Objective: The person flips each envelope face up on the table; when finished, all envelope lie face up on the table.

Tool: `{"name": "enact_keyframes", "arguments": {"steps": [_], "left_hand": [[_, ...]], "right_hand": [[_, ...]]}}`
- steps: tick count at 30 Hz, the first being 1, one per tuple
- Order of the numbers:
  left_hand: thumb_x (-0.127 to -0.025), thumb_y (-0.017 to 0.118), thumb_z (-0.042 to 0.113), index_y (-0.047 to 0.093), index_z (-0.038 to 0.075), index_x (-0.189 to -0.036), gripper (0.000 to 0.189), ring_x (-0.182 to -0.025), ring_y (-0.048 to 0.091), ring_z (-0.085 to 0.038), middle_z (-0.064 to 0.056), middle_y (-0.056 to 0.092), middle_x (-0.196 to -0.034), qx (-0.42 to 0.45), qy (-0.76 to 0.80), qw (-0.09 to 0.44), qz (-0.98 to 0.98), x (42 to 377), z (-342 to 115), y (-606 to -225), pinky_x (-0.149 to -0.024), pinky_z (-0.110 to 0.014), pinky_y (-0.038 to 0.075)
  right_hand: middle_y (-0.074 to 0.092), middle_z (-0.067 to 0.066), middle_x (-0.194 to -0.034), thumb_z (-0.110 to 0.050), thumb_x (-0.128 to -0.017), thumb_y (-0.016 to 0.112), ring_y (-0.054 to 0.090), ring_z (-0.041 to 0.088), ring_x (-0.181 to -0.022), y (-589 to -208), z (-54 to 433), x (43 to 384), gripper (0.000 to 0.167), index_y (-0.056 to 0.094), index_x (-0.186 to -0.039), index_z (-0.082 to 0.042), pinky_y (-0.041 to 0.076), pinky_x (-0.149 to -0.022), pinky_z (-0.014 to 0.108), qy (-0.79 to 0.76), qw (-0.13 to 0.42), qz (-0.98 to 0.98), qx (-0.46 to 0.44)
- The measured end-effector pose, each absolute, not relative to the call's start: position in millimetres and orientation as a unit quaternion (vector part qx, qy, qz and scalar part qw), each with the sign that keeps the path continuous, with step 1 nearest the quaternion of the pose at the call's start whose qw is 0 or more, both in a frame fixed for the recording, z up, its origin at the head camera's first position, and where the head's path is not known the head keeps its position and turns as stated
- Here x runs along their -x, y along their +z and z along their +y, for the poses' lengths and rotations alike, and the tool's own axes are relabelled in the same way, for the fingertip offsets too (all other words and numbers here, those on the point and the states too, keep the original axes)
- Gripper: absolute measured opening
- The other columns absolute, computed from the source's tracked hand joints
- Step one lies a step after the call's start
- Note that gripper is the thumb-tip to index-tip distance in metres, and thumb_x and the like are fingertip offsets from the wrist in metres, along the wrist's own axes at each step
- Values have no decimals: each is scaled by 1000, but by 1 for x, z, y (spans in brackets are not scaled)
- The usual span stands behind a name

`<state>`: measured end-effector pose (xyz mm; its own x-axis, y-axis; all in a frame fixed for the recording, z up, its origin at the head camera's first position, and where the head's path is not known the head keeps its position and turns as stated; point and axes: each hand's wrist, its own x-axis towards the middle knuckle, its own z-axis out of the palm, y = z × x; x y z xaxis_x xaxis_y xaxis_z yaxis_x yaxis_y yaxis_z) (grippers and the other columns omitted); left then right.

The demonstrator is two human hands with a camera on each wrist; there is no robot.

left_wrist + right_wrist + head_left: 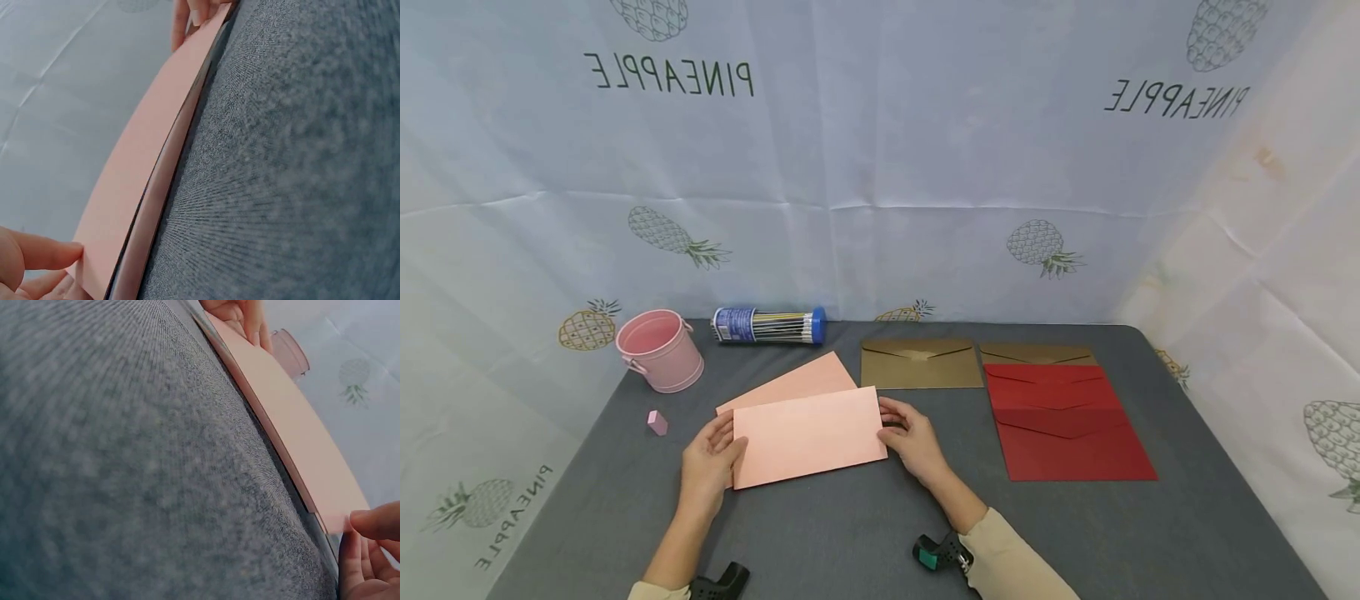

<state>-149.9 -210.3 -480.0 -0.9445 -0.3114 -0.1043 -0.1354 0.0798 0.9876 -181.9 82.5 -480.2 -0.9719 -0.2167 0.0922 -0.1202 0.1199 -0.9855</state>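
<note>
A pink envelope, its plain side up, is held by both hands just over the table. My left hand pinches its left edge, thumb on top and fingers beneath. At the opposite end my right hand pinches the right edge between thumb and fingers. Behind and partly under it lies another pink envelope, turned at an angle. In the left wrist view the thumb presses on the near corner of the held pink envelope. The right wrist view shows the right thumb on its other end.
Gold envelopes lie at the back, one partly covered by overlapping red envelopes on the right. A pink bucket, a clear tube of pencils and a small pink block stand or lie on the grey table.
</note>
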Motion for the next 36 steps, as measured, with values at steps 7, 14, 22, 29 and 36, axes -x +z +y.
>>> {"name": "enact_keyframes", "arguments": {"steps": [7, 14, 22, 29, 36], "left_hand": [[-88, 56, -9, 38, 4, -143, 59, -95, 57, 8, -23, 48, -134, -145, -673, 59, -723, 151, -210, -483, -79, -8, 49], [-88, 57, -9, 39, 6, -143, 60, -94, 58, 5, -15, 50, -127, -148, -679, 69, -716, 151, -210, -485, -79, -11, 51], [-87, 59, -9, 42, 6, -141, 58, -94, 60, 3, -3, 56, -114, -140, -682, 82, -713, 152, -209, -484, -78, -13, 52], [-87, 58, -9, 42, 6, -141, 58, -97, 61, -2, -3, 58, -115, -120, -698, 92, -700, 159, -200, -474, -79, -14, 53], [-89, 56, -6, 34, -3, -143, 58, -134, 40, -26, -22, 38, -146, -59, -671, 160, -722, 173, -168, -443, -106, -23, 37]], "right_hand": [[57, 23, -118, 8, -87, 59, 57, 31, -103, -479, 84, 183, 47, 49, -133, 4, 50, -80, 18, -666, 42, 737, 103], [60, 24, -117, 5, -87, 61, 59, 27, -101, -479, 84, 182, 41, 53, -127, 8, 50, -77, 15, -664, 50, 740, 91], [60, 24, -117, 5, -89, 59, 62, 23, -99, -494, 86, 191, 41, 52, -129, 5, 53, -77, 20, -693, 56, 712, 97], [63, 17, -114, 3, -88, 60, 65, 14, -93, -491, 93, 203, 43, 52, -131, -1, 56, -74, 26, -745, 65, 661, 68], [67, -1, -104, 5, -88, 59, 64, 10, -90, -458, 111, 212, 45, 49, -131, 4, 56, -68, 24, -801, 20, 595, 63]]}}
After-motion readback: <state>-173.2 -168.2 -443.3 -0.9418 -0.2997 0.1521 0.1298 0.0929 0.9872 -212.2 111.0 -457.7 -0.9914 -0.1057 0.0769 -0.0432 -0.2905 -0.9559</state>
